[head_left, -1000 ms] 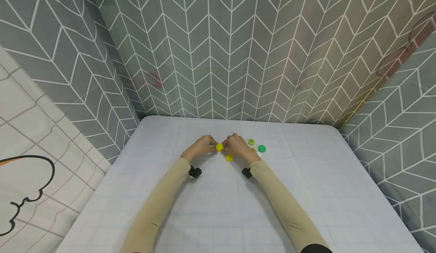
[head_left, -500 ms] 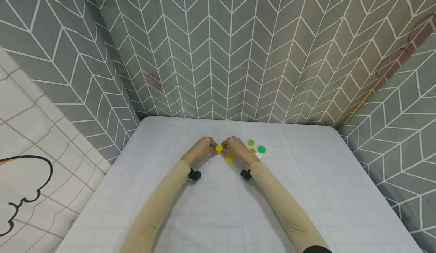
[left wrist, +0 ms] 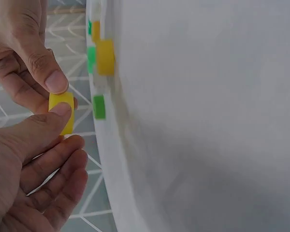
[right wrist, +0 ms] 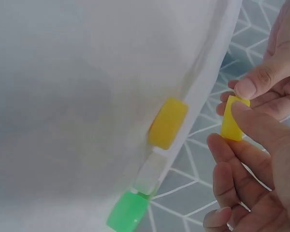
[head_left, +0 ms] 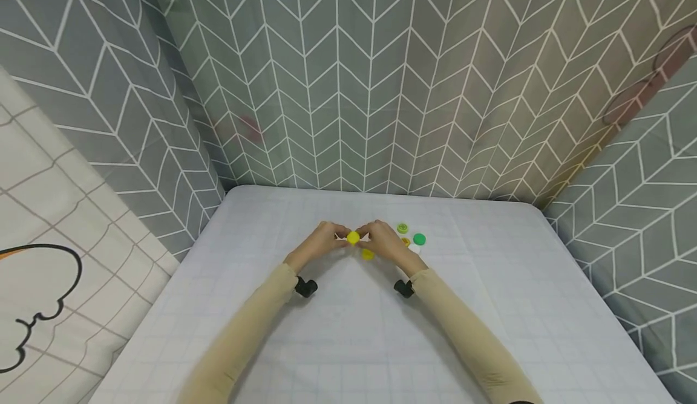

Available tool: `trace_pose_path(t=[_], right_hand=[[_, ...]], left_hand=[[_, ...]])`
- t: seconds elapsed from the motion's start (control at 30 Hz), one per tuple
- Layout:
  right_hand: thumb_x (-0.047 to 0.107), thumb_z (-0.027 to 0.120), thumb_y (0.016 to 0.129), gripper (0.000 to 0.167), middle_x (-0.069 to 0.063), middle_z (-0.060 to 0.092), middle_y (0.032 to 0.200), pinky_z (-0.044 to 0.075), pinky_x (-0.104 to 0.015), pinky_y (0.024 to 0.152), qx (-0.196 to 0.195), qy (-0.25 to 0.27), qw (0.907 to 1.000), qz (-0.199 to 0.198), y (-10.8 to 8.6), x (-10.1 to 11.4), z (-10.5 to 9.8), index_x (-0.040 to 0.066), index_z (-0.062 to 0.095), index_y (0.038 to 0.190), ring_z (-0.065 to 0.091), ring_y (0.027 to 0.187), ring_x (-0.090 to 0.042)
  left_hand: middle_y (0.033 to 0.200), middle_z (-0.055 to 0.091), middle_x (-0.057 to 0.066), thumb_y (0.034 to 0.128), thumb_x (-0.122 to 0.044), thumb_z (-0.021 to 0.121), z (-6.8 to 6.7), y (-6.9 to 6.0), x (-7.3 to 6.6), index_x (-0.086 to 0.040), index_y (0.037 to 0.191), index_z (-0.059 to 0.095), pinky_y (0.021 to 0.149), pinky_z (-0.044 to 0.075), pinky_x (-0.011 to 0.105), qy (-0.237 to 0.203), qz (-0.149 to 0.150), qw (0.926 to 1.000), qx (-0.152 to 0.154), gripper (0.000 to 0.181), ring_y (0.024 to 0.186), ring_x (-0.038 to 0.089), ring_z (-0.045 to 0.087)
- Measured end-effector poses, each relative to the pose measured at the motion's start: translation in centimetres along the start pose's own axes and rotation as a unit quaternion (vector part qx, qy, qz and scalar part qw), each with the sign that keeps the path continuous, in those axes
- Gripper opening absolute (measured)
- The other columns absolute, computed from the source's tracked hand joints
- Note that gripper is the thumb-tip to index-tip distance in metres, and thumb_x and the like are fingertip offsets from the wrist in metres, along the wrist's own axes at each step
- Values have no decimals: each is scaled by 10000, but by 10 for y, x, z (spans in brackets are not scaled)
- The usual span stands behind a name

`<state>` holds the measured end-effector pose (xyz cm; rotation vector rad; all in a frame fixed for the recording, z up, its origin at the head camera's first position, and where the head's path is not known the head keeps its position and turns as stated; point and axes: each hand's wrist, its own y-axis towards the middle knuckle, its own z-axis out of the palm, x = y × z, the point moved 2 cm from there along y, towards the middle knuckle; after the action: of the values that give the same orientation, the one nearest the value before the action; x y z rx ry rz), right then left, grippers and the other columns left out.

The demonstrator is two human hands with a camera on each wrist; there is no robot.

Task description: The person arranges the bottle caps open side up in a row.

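Note:
A yellow bottle cap [head_left: 353,237] is held up between my two hands, above the white table. My left hand [head_left: 321,241] pinches it from the left, its thumb across the cap in the left wrist view. From the other side my right hand [head_left: 385,242] pinches the same cap [right wrist: 235,118], with its remaining fingers loosely bent. Below the hands a second yellow cap [head_left: 368,254] lies on the table. Right of my right hand lie a light green cap [head_left: 402,228], a green cap [head_left: 419,239] and a white cap [head_left: 415,249], with a smaller yellow piece partly hidden.
The white cloth-covered table [head_left: 348,343] reaches back to a grey curtain [head_left: 348,89] with a white zigzag pattern. More curtain hangs at both sides. A small black camera is strapped to each wrist.
Both hands keep hold of the yellow cap and have shifted slightly toward me and to the right. My wrists have spread a little apart. The caps on the table lie as before.

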<state>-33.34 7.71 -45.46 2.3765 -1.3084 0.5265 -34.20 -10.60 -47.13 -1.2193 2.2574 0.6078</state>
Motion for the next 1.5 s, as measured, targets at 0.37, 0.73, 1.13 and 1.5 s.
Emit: trace_pose_path(t=[0.37, 0.73, 1.13, 1.5], right_hand=[[206, 741, 853, 271, -4, 719, 1027, 491, -312, 755, -106, 21, 9999, -129, -33, 21, -14, 121, 731, 1110, 610, 928, -251], [265, 748, 841, 326, 14, 722, 1069, 490, -272, 734, -306, 22, 9983, -500, -62, 36, -16, 145, 721, 1143, 615, 928, -216], [260, 706, 874, 352, 0, 722, 1096, 516, -312, 726, -575, 284, 9918, -1101, -72, 38, -10, 112, 689, 1193, 620, 873, -217], [244, 618, 942, 314, -23, 723, 1082, 537, -329, 705, -496, 384, 9891, -1333, -74, 41, -7, 97, 674, 1214, 615, 872, -121]], left_hand=[[1093, 727, 62, 849, -155, 731, 0, -31, -31, -63, 1164, 700, 735, 530, 201, -274, 289, 9988, -282, 330, 869, 128, 657], [1069, 729, 64, 839, -154, 737, 1, -62, -52, -57, 1186, 685, 764, 555, 272, -40, 594, 9972, -451, 363, 896, 167, 658], [980, 743, 75, 812, -117, 749, 4, -82, -53, -5, 1184, 669, 712, 549, 203, -112, 1266, 9845, -1212, 397, 839, 192, 676], [933, 744, 16, 840, -149, 723, 4, -90, -50, -27, 1147, 695, 677, 535, 175, -288, 1337, 9783, -1557, 331, 839, 85, 658]])
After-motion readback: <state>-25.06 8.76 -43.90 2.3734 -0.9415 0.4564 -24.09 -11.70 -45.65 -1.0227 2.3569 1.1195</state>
